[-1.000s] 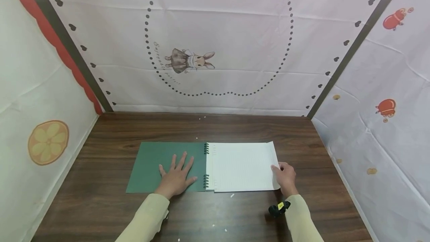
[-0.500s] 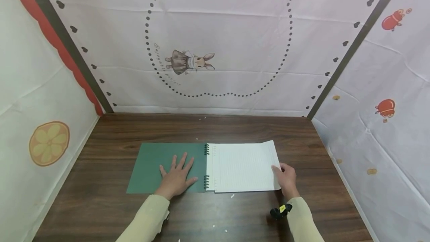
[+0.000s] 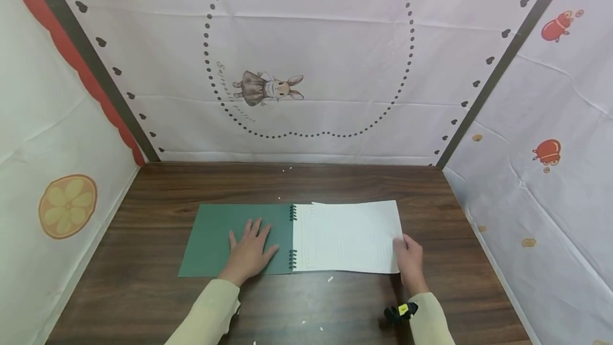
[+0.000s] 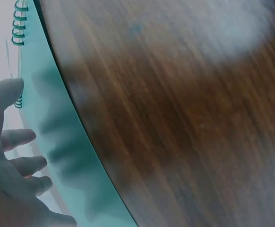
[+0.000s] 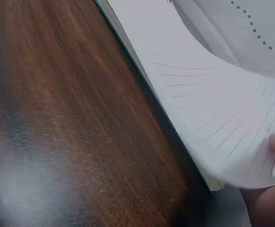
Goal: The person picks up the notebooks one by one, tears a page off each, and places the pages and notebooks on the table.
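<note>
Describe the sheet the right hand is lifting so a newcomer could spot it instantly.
On the dark wooden table lies an open spiral notebook, its green cover flat under the left hand. The lined page is its white right half, pinched at the outer edge by the right hand and curling upward.
</note>
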### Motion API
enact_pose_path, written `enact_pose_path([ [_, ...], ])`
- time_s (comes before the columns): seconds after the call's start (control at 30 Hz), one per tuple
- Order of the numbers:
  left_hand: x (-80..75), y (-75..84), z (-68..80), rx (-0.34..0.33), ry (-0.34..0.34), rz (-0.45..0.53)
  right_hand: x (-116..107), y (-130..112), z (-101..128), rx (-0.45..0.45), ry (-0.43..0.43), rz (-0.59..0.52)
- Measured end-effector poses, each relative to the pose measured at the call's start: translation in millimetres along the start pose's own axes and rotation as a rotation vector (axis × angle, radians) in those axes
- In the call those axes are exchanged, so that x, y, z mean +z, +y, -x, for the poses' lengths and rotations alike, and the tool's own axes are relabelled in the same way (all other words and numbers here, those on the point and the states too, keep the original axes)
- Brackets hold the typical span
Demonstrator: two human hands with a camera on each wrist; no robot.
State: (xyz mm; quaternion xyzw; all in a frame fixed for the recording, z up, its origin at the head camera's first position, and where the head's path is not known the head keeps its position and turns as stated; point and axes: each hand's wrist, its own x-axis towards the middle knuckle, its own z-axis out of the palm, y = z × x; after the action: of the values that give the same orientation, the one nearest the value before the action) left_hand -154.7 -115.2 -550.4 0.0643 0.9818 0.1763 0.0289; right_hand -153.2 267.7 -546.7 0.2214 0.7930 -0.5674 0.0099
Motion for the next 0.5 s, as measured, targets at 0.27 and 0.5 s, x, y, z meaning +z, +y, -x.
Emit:
enact_pose_path([
  [0.27,-3.7,12.2,-3.4,0.018,0.081,0.083,-6.3,-2.1,12.9,0.026,-0.052,-0.123],
  [0.5,-7.9,28.0,-4.8,0.024,0.101,0.208,-7.2,-2.1,18.3,0.072,-0.125,-0.253],
])
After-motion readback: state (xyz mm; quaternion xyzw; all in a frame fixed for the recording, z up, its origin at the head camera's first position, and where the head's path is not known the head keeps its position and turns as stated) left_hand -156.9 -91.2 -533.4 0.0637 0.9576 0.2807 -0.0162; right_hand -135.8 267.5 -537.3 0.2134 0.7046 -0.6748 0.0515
